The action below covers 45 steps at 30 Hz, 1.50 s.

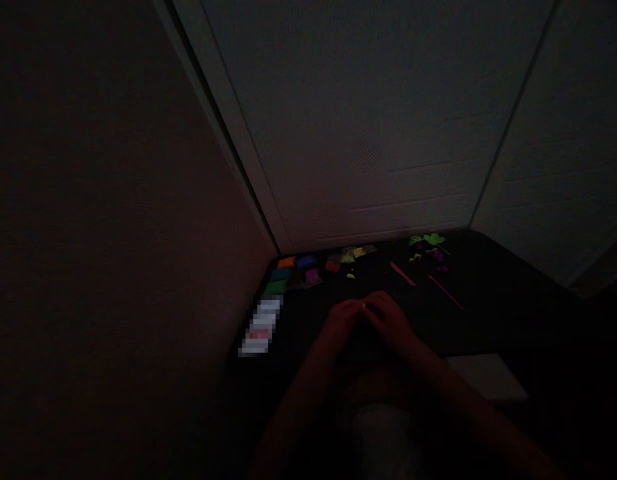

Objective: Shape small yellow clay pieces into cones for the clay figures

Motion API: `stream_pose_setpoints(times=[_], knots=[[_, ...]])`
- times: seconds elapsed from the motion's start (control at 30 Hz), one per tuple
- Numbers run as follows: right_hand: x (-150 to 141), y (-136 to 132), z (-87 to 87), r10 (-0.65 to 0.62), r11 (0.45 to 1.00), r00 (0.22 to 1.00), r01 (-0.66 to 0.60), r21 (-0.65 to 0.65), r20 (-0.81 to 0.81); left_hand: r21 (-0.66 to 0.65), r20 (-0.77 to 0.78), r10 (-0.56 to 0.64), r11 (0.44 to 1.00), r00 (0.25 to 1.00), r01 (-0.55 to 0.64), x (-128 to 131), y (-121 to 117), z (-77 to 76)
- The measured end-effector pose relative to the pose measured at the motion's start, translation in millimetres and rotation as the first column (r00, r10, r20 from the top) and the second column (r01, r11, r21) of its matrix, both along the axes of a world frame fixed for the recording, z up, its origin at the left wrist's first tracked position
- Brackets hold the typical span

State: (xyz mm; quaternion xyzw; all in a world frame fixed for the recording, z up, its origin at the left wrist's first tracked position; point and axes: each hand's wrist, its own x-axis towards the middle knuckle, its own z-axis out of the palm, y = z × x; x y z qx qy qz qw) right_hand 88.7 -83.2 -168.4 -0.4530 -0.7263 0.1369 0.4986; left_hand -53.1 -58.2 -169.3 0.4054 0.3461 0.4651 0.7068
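Note:
My left hand (342, 317) and my right hand (388, 317) meet over the front half of a dark table. Their fingertips are closed around a tiny pale yellow lump (363, 305), which looks like modelling clay. Just beyond the hands lies a yellow clay piece (351, 276). A pink modelling tool (403, 274) rests past my right hand, and a thin pink stick (445, 292) lies farther right. The picture is very dark, so the finger detail is poor.
Coloured clay packets, among them orange (287, 263), blue (305, 262), green (275, 287) and red (333, 265), line the table's back left. A pixelated white strip (261, 325) is at the left edge. Far right are a green clover-shaped piece (434, 239) and purple bits (435, 255). Walls border the table.

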Motion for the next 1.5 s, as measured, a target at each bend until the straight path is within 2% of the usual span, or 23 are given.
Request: stream_pose_setpoints(times=[0.17, 0.33, 0.67, 1.2, 1.5], knots=[[-0.2, -1.1, 1.3, -0.001, 1.0, 1.0, 0.001, 0.007, -0.008, 0.021, 0.055, 0.001, 1.0, 0.999, -0.002, 1.1, -1.0, 1.8], [1.4, 0.7, 0.7, -0.007, 1.0, 1.0, 0.007, 0.003, -0.017, 0.012, 0.045, -0.003, 1.0, 0.999, 0.002, 0.7, -1.3, 2.8], [1.8, 0.3, 2.4, 0.01, 1.0, 1.0, -0.01, -0.021, -0.007, -0.031, 0.068, 0.001, 1.0, 0.998, 0.001, 2.4, -6.6, 13.8], [2.9, -2.3, 2.2, -0.014, 0.999, 1.0, 0.014, -0.032, -0.027, -0.055, 0.133, 0.085, 0.995, 0.988, -0.078, -0.7, -2.0, 7.8], [4.8, 0.6, 0.8, -0.004, 0.999, 0.998, 0.002, -0.034, -0.056, -0.069, 0.104, 0.063, 0.996, 0.993, -0.056, 1.9, -0.8, 8.7]])
